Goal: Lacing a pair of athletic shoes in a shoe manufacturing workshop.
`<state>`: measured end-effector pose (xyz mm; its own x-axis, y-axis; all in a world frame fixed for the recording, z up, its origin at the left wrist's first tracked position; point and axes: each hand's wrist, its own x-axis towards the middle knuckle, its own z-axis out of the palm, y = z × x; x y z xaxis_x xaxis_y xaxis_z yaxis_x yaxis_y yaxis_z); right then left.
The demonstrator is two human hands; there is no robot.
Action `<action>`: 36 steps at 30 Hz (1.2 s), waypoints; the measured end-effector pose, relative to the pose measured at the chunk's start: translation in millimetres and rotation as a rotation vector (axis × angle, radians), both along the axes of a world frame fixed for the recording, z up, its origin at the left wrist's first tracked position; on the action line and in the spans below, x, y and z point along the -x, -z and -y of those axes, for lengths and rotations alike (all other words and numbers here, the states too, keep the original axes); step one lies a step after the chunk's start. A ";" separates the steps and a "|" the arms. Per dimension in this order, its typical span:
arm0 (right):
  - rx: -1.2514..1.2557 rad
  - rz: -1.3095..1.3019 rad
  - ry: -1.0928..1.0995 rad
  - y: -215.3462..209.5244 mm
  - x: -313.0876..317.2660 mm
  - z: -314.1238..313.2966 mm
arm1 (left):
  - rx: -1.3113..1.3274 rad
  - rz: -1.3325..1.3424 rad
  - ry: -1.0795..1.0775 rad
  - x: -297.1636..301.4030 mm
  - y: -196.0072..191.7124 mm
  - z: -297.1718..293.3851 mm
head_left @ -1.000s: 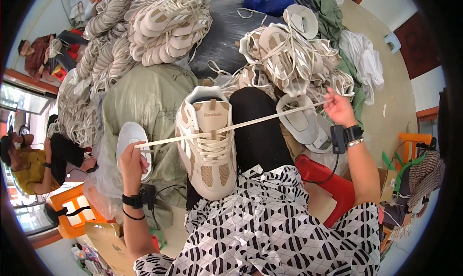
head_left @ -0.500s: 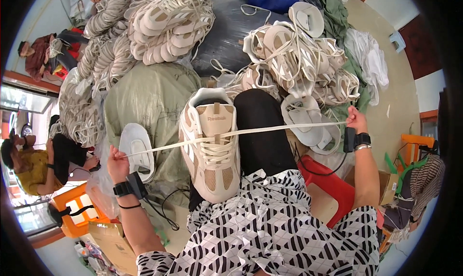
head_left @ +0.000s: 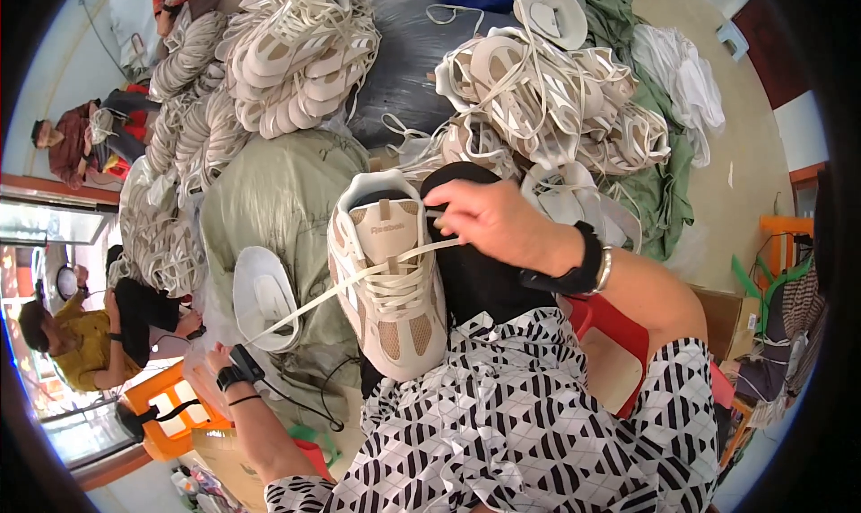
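A beige and white sneaker upper (head_left: 395,298), laced part way up, rests on my lap with its toe toward me. Its cream shoelace (head_left: 336,289) runs out from both sides. At the shoe's right side, my right hand (head_left: 489,221) is closed near the tongue, gripping one end of the lace. Low on the left, my left hand (head_left: 218,362) pinches the other end, which slants tight from the eyelets. Its fingertips are small and partly blurred. Beside that lace lies a loose white shoe piece (head_left: 265,298).
Stacks of similar shoe uppers (head_left: 305,65) are piled at far left, and a tangled heap (head_left: 547,100) at far right. A green wrapped bundle (head_left: 269,190) lies ahead. A red stool (head_left: 614,343) stands on my right, an orange crate (head_left: 166,405) on my left. Another person (head_left: 90,343) sits at left.
My right hand has come in from far right to the shoe's side with its lace end. My left hand has dropped lower and nearer, keeping the lace stretched.
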<state>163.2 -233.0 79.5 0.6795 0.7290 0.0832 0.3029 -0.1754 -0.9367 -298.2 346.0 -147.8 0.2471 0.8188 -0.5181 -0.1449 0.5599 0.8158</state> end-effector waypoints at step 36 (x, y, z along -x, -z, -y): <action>0.474 -0.248 -0.174 -10.4 12.7 -25.6 | -0.862 -0.079 1.093 -315.4 -211.1 361.1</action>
<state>150.5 -207.4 89.9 0.5030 0.7509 -0.4281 0.1459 -0.5619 -0.8142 17.2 -15.1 63.3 0.9550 0.2964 0.0027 0.0963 -0.3190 0.9428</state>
